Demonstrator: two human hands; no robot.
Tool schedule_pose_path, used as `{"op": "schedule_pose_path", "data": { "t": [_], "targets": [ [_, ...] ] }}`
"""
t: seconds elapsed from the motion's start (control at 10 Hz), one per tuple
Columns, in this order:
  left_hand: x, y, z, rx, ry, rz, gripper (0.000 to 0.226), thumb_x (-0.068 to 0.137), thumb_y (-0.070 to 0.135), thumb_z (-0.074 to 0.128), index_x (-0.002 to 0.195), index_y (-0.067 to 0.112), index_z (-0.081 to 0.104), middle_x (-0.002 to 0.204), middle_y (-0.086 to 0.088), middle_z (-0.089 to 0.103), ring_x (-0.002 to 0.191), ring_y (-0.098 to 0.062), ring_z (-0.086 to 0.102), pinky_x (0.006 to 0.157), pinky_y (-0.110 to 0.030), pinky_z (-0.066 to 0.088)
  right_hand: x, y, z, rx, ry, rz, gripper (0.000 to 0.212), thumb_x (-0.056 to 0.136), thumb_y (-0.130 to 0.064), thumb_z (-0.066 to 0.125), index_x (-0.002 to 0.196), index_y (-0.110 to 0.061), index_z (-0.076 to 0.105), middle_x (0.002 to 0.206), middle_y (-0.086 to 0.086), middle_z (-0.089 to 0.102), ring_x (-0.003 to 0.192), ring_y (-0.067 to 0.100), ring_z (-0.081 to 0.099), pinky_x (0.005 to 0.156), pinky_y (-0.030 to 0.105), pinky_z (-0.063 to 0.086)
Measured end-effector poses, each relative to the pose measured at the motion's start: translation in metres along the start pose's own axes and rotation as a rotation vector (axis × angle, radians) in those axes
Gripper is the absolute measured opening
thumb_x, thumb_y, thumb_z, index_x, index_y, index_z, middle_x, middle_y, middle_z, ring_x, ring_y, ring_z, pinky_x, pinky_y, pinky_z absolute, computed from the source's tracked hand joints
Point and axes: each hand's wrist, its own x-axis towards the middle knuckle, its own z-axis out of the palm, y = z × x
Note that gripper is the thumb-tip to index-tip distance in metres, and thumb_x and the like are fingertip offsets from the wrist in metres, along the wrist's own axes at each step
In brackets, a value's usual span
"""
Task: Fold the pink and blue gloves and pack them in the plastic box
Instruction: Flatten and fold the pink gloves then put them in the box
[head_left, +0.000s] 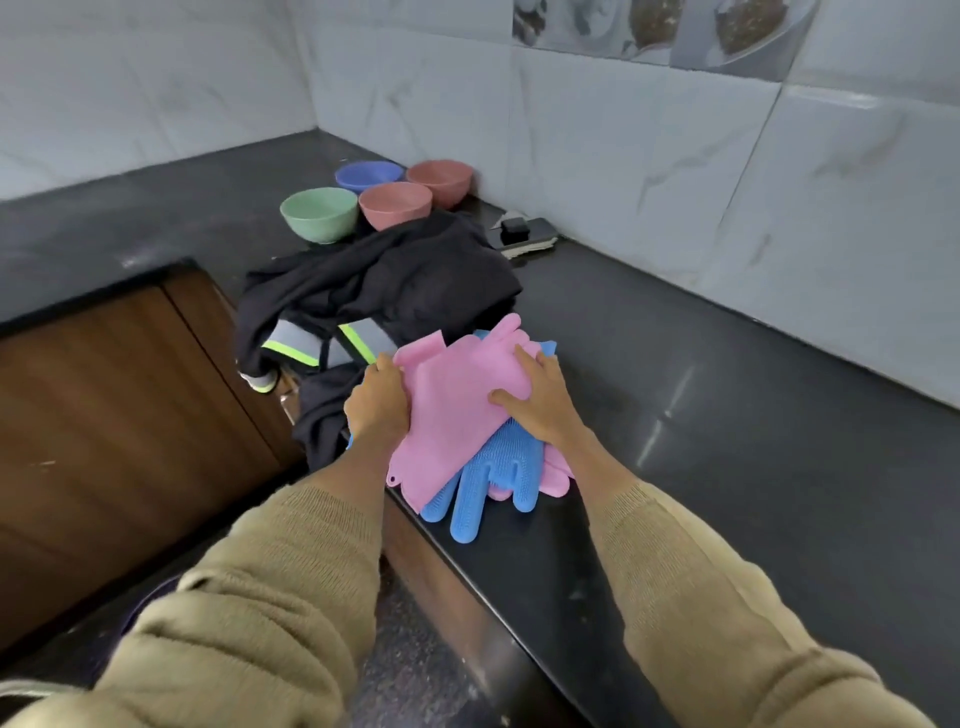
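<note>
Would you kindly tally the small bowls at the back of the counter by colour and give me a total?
Green plastic bowl: 1
Blue plastic bowl: 1
Pink plastic bowls: 2
Total: 4 bowls, clustered on the dark stone counter near the tiled corner.

Soft even daylight, glare streaks on the counter (670, 410) (edges bowed, slightly blurred).
</note>
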Motion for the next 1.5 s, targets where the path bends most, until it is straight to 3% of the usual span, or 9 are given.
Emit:
{"op": "schedule_pose_path", "data": {
  "t": [0.2, 0.4, 0.6, 0.8, 0.9, 1.0, 1.1, 1.2, 1.5],
  "targets": [
    [0.004, 0.02, -0.005, 0.148, 0.338, 0.302, 0.03, 0.09, 0.034, 0.047, 0.109, 0.011, 0.055, 0.111, -0.01, 0.057, 0.101, -0.033, 0.049, 0.089, -0.044, 0.026, -0.012, 0.011, -0.015, -0.085, 0.25, 0.02, 0.056, 0.084, -0.046, 0.057, 0.135, -0.026, 0.044, 0.15, 0.007, 0.03, 0.142, 0.03, 0.018, 0.117, 0.051, 0.01],
    [0.003, 0.077, 0.005, 0.429, 0.035, 0.385, 0.045, 0.094, 0.044, 0.033, 0.101, 0.017, 0.068, 0.108, -0.004, 0.061, 0.105, -0.027, 0.049, 0.099, -0.045, 0.029, -0.038, 0.032, -0.035, -0.055, 0.404, 0.146, 0.03, 0.086, -0.043, 0.055, 0.11, -0.028, 0.064, 0.123, 0.0, 0.054, 0.124, 0.025, 0.039, 0.111, 0.043, 0.023],
    [-0.002, 0.115, 0.03, 0.634, -0.014, 1.096, 0.031, 0.077, 0.001, 0.046, 0.106, 0.014, 0.041, 0.096, -0.007, 0.041, 0.089, -0.03, 0.042, 0.088, -0.046, 0.037, -0.068, 0.052, -0.061, 0.001, 0.395, 0.19, 0.021, 0.083, -0.041, 0.056, 0.096, -0.03, 0.069, 0.111, -0.003, 0.062, 0.116, 0.023, 0.048, 0.102, 0.035, 0.035],
    [-0.057, 0.135, -0.066, 0.069, 0.261, 0.822, 0.023, 0.065, 0.005, 0.044, 0.088, 0.005, 0.049, 0.066, -0.013, -0.008, 0.062, -0.009, 0.008, 0.044, -0.006, 0.014, -0.09, 0.06, -0.076, 0.181, 0.393, 0.211, 0.011, 0.084, -0.02, 0.057, 0.084, -0.024, 0.067, 0.099, -0.002, 0.069, 0.094, 0.014, 0.062, 0.09, 0.027, 0.046],
    [-0.059, 0.156, -0.028, -0.129, -0.039, 0.27, 0.034, 0.097, 0.015, 0.044, 0.125, -0.002, 0.053, 0.07, -0.01, 0.047, 0.061, -0.018, 0.032, 0.038, -0.018, 0.028, -0.098, 0.052, -0.086, 0.354, 0.391, 0.28, 0.019, 0.089, -0.012, 0.049, 0.094, -0.016, 0.067, 0.094, 0.001, 0.067, 0.077, 0.012, 0.059, 0.072, 0.016, 0.047],
    [-0.105, 0.196, 0.0, -0.339, -0.263, 0.308, 0.033, 0.101, 0.011, 0.035, 0.127, 0.001, 0.052, 0.121, -0.018, 0.061, 0.082, -0.02, 0.06, 0.05, 0.0, 0.038, -0.115, 0.046, -0.101, 0.623, 0.286, 0.42, 0.022, 0.095, -0.025, 0.044, 0.103, -0.014, 0.061, 0.087, 0.001, 0.063, 0.062, 0.014, 0.056, 0.059, 0.023, 0.049],
    [-0.162, 0.224, 0.002, -0.272, -0.068, 0.653, 0.024, 0.092, 0.016, 0.04, 0.107, 0.019, 0.059, 0.097, -0.005, 0.061, 0.092, -0.026, 0.056, 0.079, -0.028, 0.042, -0.139, 0.059, -0.12, 1.016, 0.197, 0.475, 0.036, 0.097, -0.04, 0.038, 0.111, -0.015, 0.06, 0.102, 0.004, 0.068, 0.087, 0.021, 0.064, 0.079, 0.034, 0.051],
    [-0.203, 0.239, 0.026, -0.303, -0.278, 0.688, 0.025, 0.091, 0.031, 0.043, 0.107, 0.026, 0.061, 0.087, 0.013, 0.054, 0.074, 0.0, 0.043, 0.073, -0.012, 0.037, -0.174, 0.087, -0.141, 1.192, 0.256, 0.532, 0.052, 0.092, -0.056, 0.039, 0.119, -0.016, 0.06, 0.121, 0.007, 0.065, 0.109, 0.022, 0.061, 0.09, 0.034, 0.049],
    [-0.324, 0.278, 0.041, -0.048, -0.453, 1.085, 0.024, 0.087, 0.022, 0.05, 0.104, 0.009, 0.06, 0.086, -0.002, 0.07, 0.071, -0.02, 0.065, 0.053, -0.026, 0.035, -0.274, 0.143, -0.199, 0.651, 0.461, 0.867, 0.022, 0.091, -0.017, 0.043, 0.094, -0.005, 0.061, 0.087, 0.01, 0.064, 0.081, 0.024, 0.061, 0.072, 0.033, 0.049]
  ]
}}
